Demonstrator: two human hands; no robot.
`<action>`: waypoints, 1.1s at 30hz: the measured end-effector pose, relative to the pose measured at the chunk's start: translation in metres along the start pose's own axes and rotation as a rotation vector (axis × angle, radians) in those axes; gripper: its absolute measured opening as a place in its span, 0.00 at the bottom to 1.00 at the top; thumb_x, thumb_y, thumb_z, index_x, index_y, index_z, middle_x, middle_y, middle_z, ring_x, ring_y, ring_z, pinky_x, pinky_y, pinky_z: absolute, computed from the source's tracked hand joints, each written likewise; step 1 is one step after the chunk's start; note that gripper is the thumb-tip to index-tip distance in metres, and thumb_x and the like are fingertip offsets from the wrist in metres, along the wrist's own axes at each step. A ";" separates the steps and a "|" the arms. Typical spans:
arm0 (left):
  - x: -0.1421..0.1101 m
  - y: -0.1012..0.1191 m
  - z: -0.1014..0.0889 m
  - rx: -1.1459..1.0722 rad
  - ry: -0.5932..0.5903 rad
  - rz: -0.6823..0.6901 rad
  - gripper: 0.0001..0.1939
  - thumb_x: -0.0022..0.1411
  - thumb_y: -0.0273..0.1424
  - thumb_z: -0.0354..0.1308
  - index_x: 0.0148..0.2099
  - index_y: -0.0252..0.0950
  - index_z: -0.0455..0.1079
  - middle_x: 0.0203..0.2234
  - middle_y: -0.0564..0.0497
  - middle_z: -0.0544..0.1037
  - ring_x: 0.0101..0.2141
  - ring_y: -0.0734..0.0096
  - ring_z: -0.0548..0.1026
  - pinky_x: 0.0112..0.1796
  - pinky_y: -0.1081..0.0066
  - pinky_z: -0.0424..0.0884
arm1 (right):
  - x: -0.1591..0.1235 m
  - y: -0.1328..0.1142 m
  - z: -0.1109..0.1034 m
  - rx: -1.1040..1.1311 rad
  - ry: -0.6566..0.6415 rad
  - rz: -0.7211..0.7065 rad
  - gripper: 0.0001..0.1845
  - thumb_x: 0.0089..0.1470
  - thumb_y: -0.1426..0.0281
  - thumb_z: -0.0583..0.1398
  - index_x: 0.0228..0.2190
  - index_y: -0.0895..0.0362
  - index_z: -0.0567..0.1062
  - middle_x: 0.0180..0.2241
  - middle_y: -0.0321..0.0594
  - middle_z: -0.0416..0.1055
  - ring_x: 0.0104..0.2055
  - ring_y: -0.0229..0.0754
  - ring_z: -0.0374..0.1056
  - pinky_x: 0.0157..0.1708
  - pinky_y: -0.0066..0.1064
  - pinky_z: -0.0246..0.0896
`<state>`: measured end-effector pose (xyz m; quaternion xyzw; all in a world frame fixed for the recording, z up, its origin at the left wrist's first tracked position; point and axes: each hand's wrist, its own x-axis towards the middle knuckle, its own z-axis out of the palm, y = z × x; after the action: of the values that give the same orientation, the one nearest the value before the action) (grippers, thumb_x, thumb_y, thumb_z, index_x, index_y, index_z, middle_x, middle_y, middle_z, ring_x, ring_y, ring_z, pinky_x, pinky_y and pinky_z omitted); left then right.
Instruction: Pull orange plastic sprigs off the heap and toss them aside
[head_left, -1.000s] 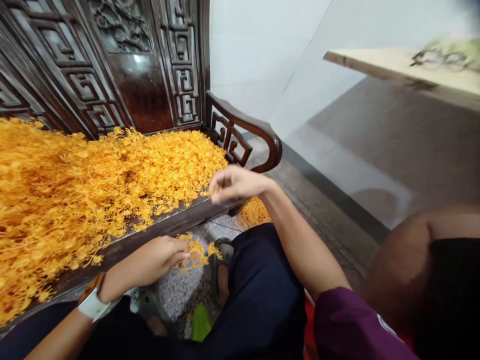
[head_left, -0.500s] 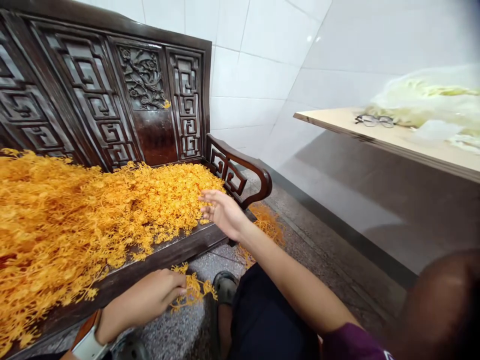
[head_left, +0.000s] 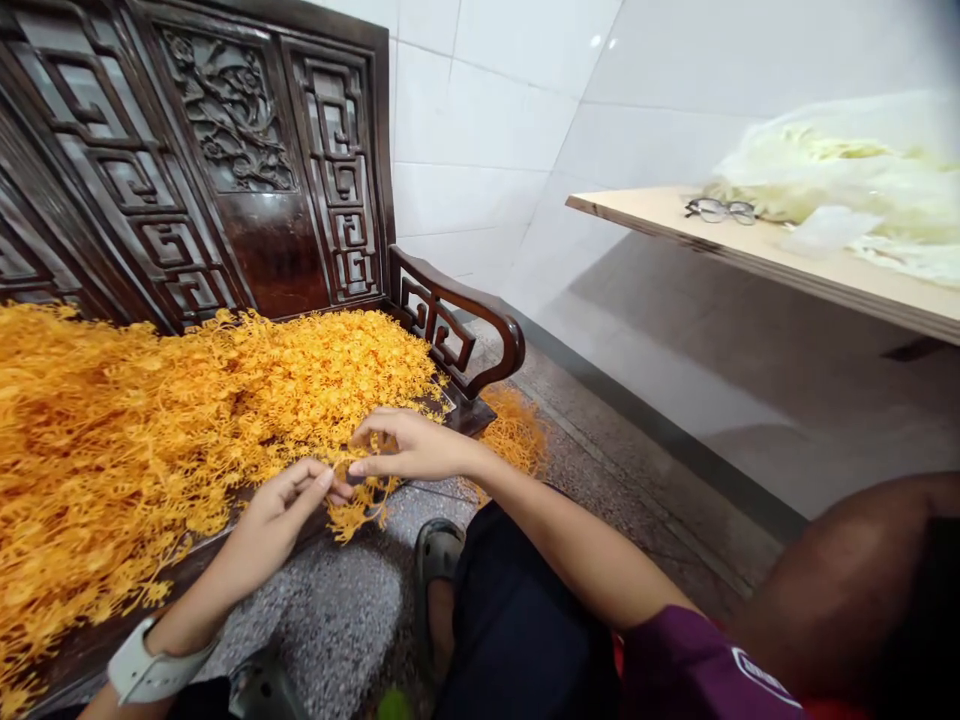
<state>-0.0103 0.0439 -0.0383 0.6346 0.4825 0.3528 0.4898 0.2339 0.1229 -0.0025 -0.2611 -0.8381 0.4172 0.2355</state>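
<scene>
My left hand (head_left: 279,512) is closed, its thumb and forefinger pinching a sprig of orange plastic flowers (head_left: 361,512) that hangs over the front edge of the bench seat. Close by on the right, my right hand (head_left: 411,444) is curved over the sprig, with thumb and fingers apart. Orange bits show between those fingers, but no grip on them is visible. Behind both hands, a large heap of loose orange plastic flowers (head_left: 300,370) covers the seat of the dark carved wooden bench (head_left: 274,250).
The bench's curved armrest (head_left: 491,312) stands right of the heap. More orange pieces (head_left: 516,435) lie on the speckled floor beside it. On a wooden shelf (head_left: 622,203) at right are eyeglasses (head_left: 720,210) and a pale plastic bag (head_left: 847,150). Another person's bare limb (head_left: 847,570) is at lower right.
My right hand has come down and left from above the bench edge to the sprig. My left hand has risen with the sprig, turning so the thumb shows. The view has shifted slightly.
</scene>
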 end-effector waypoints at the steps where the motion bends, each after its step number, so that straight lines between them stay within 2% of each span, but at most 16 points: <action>1: 0.001 0.001 -0.002 -0.042 0.031 -0.003 0.20 0.69 0.51 0.59 0.39 0.39 0.77 0.38 0.46 0.83 0.41 0.58 0.80 0.47 0.61 0.76 | 0.000 0.001 0.000 -0.005 0.010 -0.008 0.16 0.60 0.55 0.67 0.40 0.54 0.79 0.40 0.40 0.77 0.43 0.42 0.70 0.48 0.37 0.63; 6: 0.002 0.002 -0.009 -0.182 0.077 -0.009 0.19 0.70 0.48 0.60 0.38 0.38 0.77 0.34 0.47 0.83 0.37 0.62 0.80 0.43 0.65 0.76 | 0.001 0.007 -0.002 0.247 0.169 0.077 0.11 0.58 0.60 0.69 0.37 0.55 0.82 0.35 0.37 0.78 0.36 0.38 0.70 0.39 0.33 0.64; 10: -0.001 0.001 -0.006 -0.129 -0.053 0.004 0.20 0.71 0.48 0.59 0.38 0.37 0.77 0.34 0.45 0.83 0.37 0.62 0.80 0.41 0.65 0.76 | 0.004 0.012 -0.007 0.385 0.423 0.116 0.12 0.50 0.61 0.73 0.32 0.55 0.83 0.32 0.37 0.78 0.33 0.37 0.70 0.38 0.33 0.66; 13: -0.002 0.004 0.003 -0.091 -0.143 0.034 0.20 0.73 0.47 0.56 0.37 0.37 0.76 0.32 0.47 0.82 0.33 0.65 0.79 0.38 0.66 0.74 | 0.008 0.010 -0.002 0.410 0.569 0.135 0.13 0.46 0.59 0.74 0.30 0.54 0.84 0.30 0.37 0.79 0.33 0.39 0.71 0.38 0.35 0.69; 18: -0.003 0.011 0.008 -0.194 -0.139 0.016 0.19 0.75 0.48 0.53 0.39 0.38 0.71 0.34 0.49 0.83 0.30 0.67 0.79 0.35 0.67 0.73 | 0.021 -0.001 0.013 0.324 0.820 0.099 0.08 0.48 0.63 0.73 0.30 0.53 0.84 0.33 0.40 0.80 0.35 0.42 0.74 0.39 0.38 0.71; 20: -0.007 0.009 0.007 -0.212 -0.187 0.001 0.20 0.75 0.48 0.51 0.38 0.38 0.70 0.32 0.49 0.82 0.29 0.67 0.79 0.34 0.68 0.72 | 0.025 -0.001 0.002 0.320 0.915 0.072 0.06 0.50 0.64 0.72 0.31 0.53 0.84 0.31 0.39 0.78 0.32 0.40 0.72 0.35 0.36 0.69; 23: -0.019 -0.003 0.012 -0.096 -0.291 -0.009 0.21 0.76 0.48 0.49 0.36 0.39 0.68 0.30 0.49 0.82 0.29 0.66 0.78 0.34 0.68 0.71 | 0.022 -0.003 -0.040 0.361 1.131 0.014 0.07 0.51 0.65 0.71 0.29 0.52 0.80 0.26 0.34 0.73 0.25 0.35 0.64 0.27 0.31 0.63; 24: -0.024 -0.009 0.016 -0.037 -0.296 -0.011 0.21 0.76 0.47 0.48 0.36 0.39 0.68 0.30 0.49 0.82 0.30 0.66 0.78 0.35 0.67 0.71 | 0.017 -0.009 -0.055 0.354 1.159 0.003 0.07 0.51 0.65 0.71 0.29 0.52 0.79 0.25 0.32 0.71 0.23 0.34 0.62 0.26 0.30 0.61; 25: -0.028 -0.016 0.020 0.020 -0.283 -0.006 0.21 0.77 0.47 0.47 0.37 0.39 0.68 0.30 0.49 0.82 0.30 0.66 0.78 0.36 0.67 0.70 | 0.011 -0.018 -0.067 0.331 1.119 0.000 0.07 0.51 0.66 0.71 0.29 0.52 0.79 0.25 0.32 0.71 0.22 0.33 0.61 0.25 0.30 0.61; 26: -0.032 -0.022 0.025 0.073 -0.261 0.003 0.21 0.78 0.46 0.45 0.37 0.39 0.69 0.31 0.49 0.81 0.31 0.65 0.78 0.37 0.67 0.70 | 0.004 -0.030 -0.074 0.292 0.974 0.005 0.05 0.52 0.67 0.71 0.31 0.52 0.80 0.26 0.33 0.72 0.23 0.34 0.63 0.26 0.30 0.62; 27: -0.034 -0.028 0.029 0.129 -0.243 0.014 0.21 0.78 0.44 0.44 0.37 0.39 0.69 0.30 0.49 0.81 0.32 0.65 0.78 0.38 0.67 0.69 | -0.002 -0.046 -0.075 0.246 0.726 0.007 0.03 0.54 0.69 0.70 0.32 0.51 0.81 0.28 0.34 0.74 0.25 0.35 0.66 0.28 0.30 0.65; 28: -0.036 -0.032 0.032 0.188 -0.235 0.029 0.21 0.78 0.43 0.44 0.37 0.39 0.69 0.30 0.49 0.80 0.32 0.64 0.77 0.38 0.67 0.67 | -0.007 -0.063 -0.071 0.210 0.396 -0.002 0.03 0.55 0.71 0.69 0.33 0.50 0.82 0.30 0.36 0.76 0.29 0.37 0.71 0.32 0.31 0.69; 30: -0.037 -0.037 0.035 0.293 -0.230 0.052 0.20 0.78 0.41 0.44 0.36 0.38 0.68 0.28 0.50 0.77 0.32 0.64 0.75 0.36 0.67 0.63 | -0.012 -0.095 -0.051 0.191 -0.429 -0.079 0.07 0.58 0.75 0.66 0.33 0.50 0.83 0.38 0.41 0.80 0.40 0.41 0.78 0.44 0.31 0.73; 31: -0.038 -0.037 0.035 0.333 -0.231 0.055 0.20 0.78 0.40 0.44 0.35 0.38 0.68 0.28 0.50 0.76 0.31 0.64 0.74 0.35 0.68 0.61 | -0.011 -0.108 -0.040 0.219 -0.784 -0.135 0.09 0.58 0.76 0.65 0.32 0.50 0.83 0.40 0.43 0.81 0.44 0.42 0.79 0.48 0.30 0.73; 32: -0.038 -0.035 0.034 0.363 -0.230 0.058 0.19 0.77 0.40 0.44 0.35 0.38 0.67 0.28 0.50 0.75 0.31 0.64 0.73 0.34 0.67 0.60 | -0.009 -0.116 -0.030 0.274 -1.069 -0.196 0.10 0.58 0.78 0.65 0.30 0.51 0.83 0.40 0.44 0.81 0.47 0.43 0.80 0.50 0.28 0.72; 33: -0.039 -0.033 0.033 0.382 -0.236 0.062 0.19 0.77 0.39 0.44 0.35 0.38 0.67 0.27 0.50 0.74 0.31 0.64 0.72 0.34 0.68 0.58 | -0.005 -0.119 -0.023 0.366 -1.212 -0.249 0.10 0.57 0.78 0.65 0.29 0.50 0.83 0.40 0.44 0.82 0.46 0.44 0.80 0.50 0.27 0.72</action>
<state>0.0005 -0.0008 -0.0785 0.7673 0.4603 0.1930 0.4027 0.2232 0.0715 0.1072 0.1648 -0.7616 0.5965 -0.1923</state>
